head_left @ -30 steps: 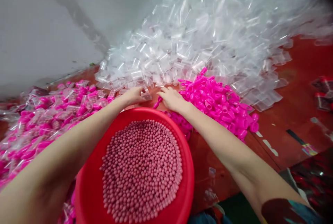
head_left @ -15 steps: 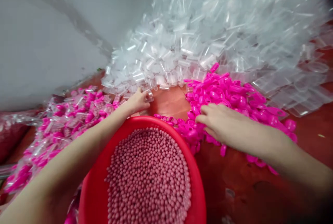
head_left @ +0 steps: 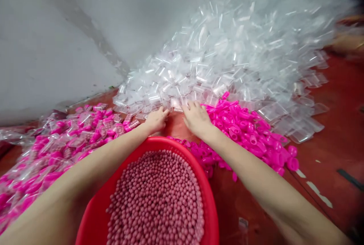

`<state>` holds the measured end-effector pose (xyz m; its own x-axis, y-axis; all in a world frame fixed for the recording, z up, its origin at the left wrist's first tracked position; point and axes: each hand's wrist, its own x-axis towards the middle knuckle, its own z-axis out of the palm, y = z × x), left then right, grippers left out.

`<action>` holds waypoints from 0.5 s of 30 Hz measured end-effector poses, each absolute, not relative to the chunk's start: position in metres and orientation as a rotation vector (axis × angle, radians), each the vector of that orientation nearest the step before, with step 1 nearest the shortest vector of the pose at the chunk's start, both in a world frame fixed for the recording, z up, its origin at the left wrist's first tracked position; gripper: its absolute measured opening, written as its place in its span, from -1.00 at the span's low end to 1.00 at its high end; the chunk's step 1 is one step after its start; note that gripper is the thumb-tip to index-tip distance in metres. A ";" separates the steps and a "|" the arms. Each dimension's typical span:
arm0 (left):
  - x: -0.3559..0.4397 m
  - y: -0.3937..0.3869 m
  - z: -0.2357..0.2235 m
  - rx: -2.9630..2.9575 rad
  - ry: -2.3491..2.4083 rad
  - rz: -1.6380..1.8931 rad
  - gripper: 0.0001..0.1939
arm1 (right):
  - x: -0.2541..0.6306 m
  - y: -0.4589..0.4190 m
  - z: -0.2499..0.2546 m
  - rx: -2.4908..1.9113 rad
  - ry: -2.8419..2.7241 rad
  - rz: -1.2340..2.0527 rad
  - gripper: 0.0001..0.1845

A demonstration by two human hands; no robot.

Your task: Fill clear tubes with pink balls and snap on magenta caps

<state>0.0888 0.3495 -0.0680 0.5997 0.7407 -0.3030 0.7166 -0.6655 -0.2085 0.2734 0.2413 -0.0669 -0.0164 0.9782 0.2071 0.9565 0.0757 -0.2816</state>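
- The left hand (head_left: 156,120) and right hand (head_left: 197,118) both reach past the far rim of a red basin (head_left: 209,199) to the near edge of a big heap of clear plastic tubes (head_left: 227,55).
- Left fingers are curled together at the foot of the heap, tips against a clear tube; whether they pinch one cannot be told.
- Right fingers (head_left: 190,105) are loosely spread, lying flat, tips touching the lowest clear tubes; the palm rests beside the pink caps (head_left: 247,131).
- The tubes look small, short and thin-walled, see-through with a bright glint. Judged light, fairly stiff, smooth and slippery; a hard squeeze might crack or dent one.
- Best hold, by judgement: thumb and forefinger across the tube's sides near its open end, plucking one from the loose edge just ahead of the fingertips.
- To the right of the right fingers lies the pile of glossy pink caps; left of the left fingers lie clear tubes already fitted with pink caps (head_left: 57,146).
- Behind the wrists, the basin holds many small dusty-pink balls (head_left: 156,203).
- Everything sits on a red surface (head_left: 327,154).
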 end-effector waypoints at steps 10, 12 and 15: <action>0.087 0.361 -0.045 -2.764 -1.417 0.333 -0.61 | 0.230 0.320 -0.101 -2.059 -2.078 -0.047 -0.37; 0.076 0.349 -0.019 -2.790 -1.510 0.136 -0.60 | 0.231 0.323 -0.099 -2.051 -2.113 -0.075 -0.38; 0.049 0.307 0.020 -3.004 -1.622 -0.298 -0.65 | 0.234 0.325 -0.098 -2.020 -2.161 -0.071 -0.40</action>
